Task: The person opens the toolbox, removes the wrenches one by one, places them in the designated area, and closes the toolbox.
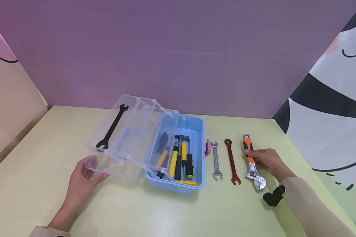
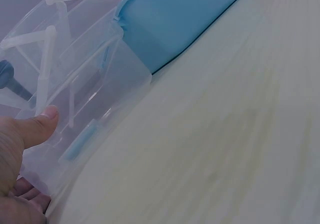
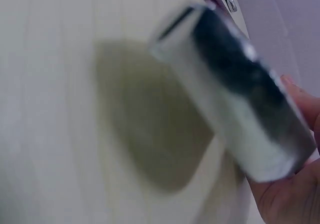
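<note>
Pinches the adjustable wrench (image 1: pixel 252 168) by its handle in the right hand (image 1: pixel 267 159), well to the right of the blue toolbox (image 1: pixel 176 188). Shows an orange-and-black grip, a holed end pointing toward the far side, and a shiny silver head turned to the near side. Throws a broad shadow in the right wrist view, set off from the blurred head — cannot tell how high above the tabletop (image 1: pixel 115 210).

Offers a wide stretch of tabletop on the near side of the toolbox, and a narrower strip beyond the adjustable wrench, up to the right edge. Meets the purple backdrop (image 1: pixel 178 59) just behind the toolbox.

Left of the toolbox, grips the near outer corner of its clear lid (image 1: pixel 140 131) in the left hand (image 1: pixel 81 181). Covers part of the toolbox's left side with that open lid — and shows a black wrench (image 1: pixel 114 126) along the lid's outer part. Holds, inside the toolbox, a hammer (image 1: pixel 178 166), a yellow-handled screwdriver (image 1: pixel 173 161) and a black-and-yellow screwdriver (image 1: pixel 190 166). To the toolbox's right, past the pink latch (image 1: pixel 207 147), has the silver wrench (image 1: pixel 216 160) and red wrench (image 1: pixel 232 161) in the way.
</note>
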`<state>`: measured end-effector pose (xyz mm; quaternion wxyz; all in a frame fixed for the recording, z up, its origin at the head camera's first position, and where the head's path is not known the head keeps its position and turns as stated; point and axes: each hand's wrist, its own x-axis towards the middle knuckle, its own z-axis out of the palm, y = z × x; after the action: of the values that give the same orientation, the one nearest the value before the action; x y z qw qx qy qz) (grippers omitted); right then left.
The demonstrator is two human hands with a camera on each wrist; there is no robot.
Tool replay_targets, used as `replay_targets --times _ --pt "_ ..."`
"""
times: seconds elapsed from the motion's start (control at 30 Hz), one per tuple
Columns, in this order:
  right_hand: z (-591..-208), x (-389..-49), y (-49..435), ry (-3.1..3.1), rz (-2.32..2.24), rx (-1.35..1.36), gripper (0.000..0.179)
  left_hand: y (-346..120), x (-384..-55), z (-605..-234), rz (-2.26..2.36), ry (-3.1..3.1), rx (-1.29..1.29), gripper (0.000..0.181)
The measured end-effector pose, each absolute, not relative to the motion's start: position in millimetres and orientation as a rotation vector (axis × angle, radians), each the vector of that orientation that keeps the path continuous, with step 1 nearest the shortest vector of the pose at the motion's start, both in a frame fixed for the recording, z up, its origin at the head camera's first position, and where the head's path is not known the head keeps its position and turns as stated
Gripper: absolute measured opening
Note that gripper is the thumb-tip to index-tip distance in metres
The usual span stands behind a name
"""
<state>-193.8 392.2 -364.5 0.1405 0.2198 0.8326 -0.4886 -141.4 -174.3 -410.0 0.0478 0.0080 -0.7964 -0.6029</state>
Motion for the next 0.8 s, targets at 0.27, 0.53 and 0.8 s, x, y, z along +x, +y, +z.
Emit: replay_targets --times 0.27,0.53,0.8 --pt "-368.9 -194.4 393.8 2.494 -1.328 0.642 0.074 -174.4 -140.7 -409.3 -1.846 -2.452 0.048 0.080" --pt "-366.1 -195.4 388.3 2.551 -1.223 0.684 0.064 -173.3 -140.0 -406.0 -1.810 -2.509 0.086 0.081" --pt "-364.5 -196.7 388.1 2.623 -1.119 0.662 0.055 -173.9 -139.0 -404.3 -1.790 -2.515 0.075 0.081"
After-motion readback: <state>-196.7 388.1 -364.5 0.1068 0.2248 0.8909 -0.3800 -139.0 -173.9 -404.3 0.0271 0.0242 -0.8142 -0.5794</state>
